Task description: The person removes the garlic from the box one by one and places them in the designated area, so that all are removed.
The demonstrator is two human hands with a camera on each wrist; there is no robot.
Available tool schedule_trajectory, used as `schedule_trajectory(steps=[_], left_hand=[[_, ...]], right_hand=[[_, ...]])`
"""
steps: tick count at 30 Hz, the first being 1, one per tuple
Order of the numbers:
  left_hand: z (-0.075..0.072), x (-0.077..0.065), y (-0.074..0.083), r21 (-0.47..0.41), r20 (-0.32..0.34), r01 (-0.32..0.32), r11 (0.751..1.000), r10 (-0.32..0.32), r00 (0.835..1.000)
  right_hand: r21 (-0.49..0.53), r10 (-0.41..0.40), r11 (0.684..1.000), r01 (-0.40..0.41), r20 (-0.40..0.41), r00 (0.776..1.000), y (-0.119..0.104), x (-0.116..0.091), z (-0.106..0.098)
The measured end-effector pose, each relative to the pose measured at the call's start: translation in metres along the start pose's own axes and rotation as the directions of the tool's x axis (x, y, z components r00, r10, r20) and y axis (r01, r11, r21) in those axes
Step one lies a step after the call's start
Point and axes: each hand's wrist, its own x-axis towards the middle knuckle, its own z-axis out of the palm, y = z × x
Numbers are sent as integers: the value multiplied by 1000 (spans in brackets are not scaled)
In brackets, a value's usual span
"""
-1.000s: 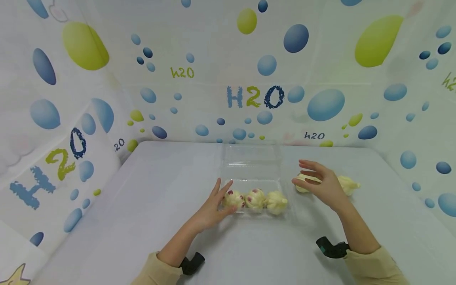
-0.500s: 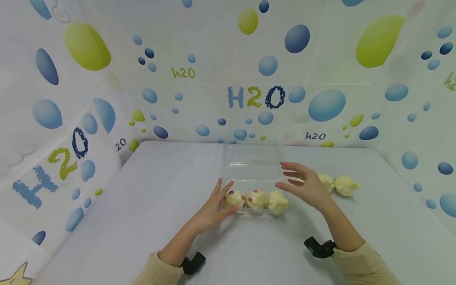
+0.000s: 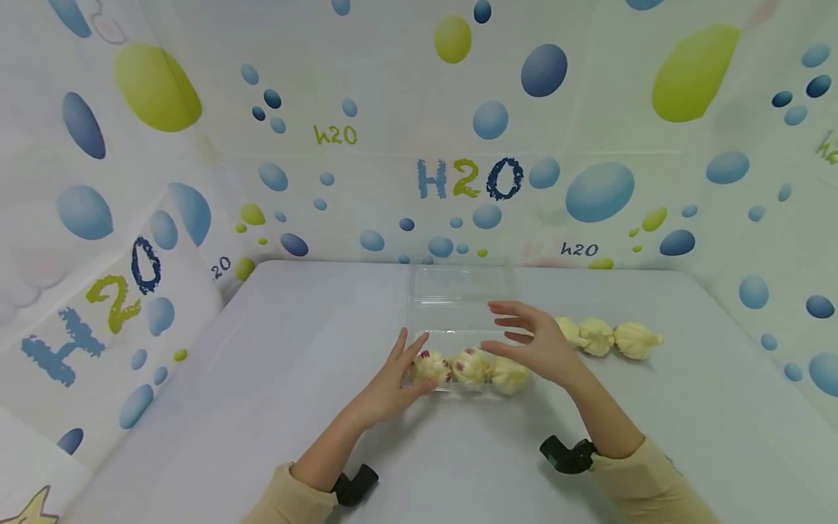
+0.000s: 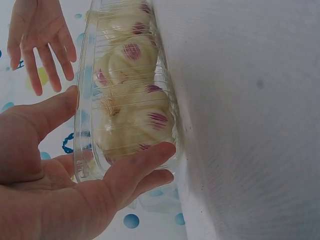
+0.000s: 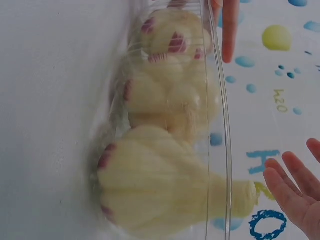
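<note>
My left hand (image 3: pixel 389 386) holds the left end of a clear plastic clamshell box (image 3: pixel 461 336), its thumb at the front rim and lower fingers along the end wall near the table. Inside stand three garlic bulbs in a row: a purple-streaked left one (image 3: pixel 433 364), a similar middle one (image 3: pixel 470 365) and a paler right one (image 3: pixel 509 375). Over the right end of the box hovers my right hand (image 3: pixel 540 349), fingers spread and slightly bent, nothing between them. The right wrist view shows the nearest bulb (image 5: pixel 150 185) with its stem rising past the rim.
The box's hinged lid (image 3: pixel 463 284) lies back toward the wall. Right of my right hand, three loose bulbs sit in a line on the white table (image 3: pixel 314 327): one partly hidden (image 3: pixel 566 329), one in the middle (image 3: pixel 596 337), one farthest right (image 3: pixel 636 340).
My right hand has moved left, from in front of the loose bulbs to above the right end of the box. My left hand has stayed in place.
</note>
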Motion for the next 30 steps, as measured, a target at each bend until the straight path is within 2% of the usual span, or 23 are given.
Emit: schedule_trajectory(steps=[10,12,17,19,25,30], left_hand=[[0,0,1,13,-1,3,1000,-3,1000],[0,0,1,16,-4,3,1000,-3,1000],[0,0,3,15,-12,15,1000,-15,1000],[0,0,3,17,-12,18,1000,-18,1000],[0,0,1,21,-6,19,1000,-19,1000],[-1,1,1,25,-5,-5,1000,5,1000]], right_hand=[[-5,-25,1000,25,24,999,-1,10,19],[8,-16,1000,15,31,999,-10,9,22],[12,11,1000,-11,46,999,-10,14,30],[4,11,1000,-11,47,999,-1,18,34],[-13,11,1000,-10,61,998,-3,23,45],[-28,22,999,-20,69,997,-4,26,55]])
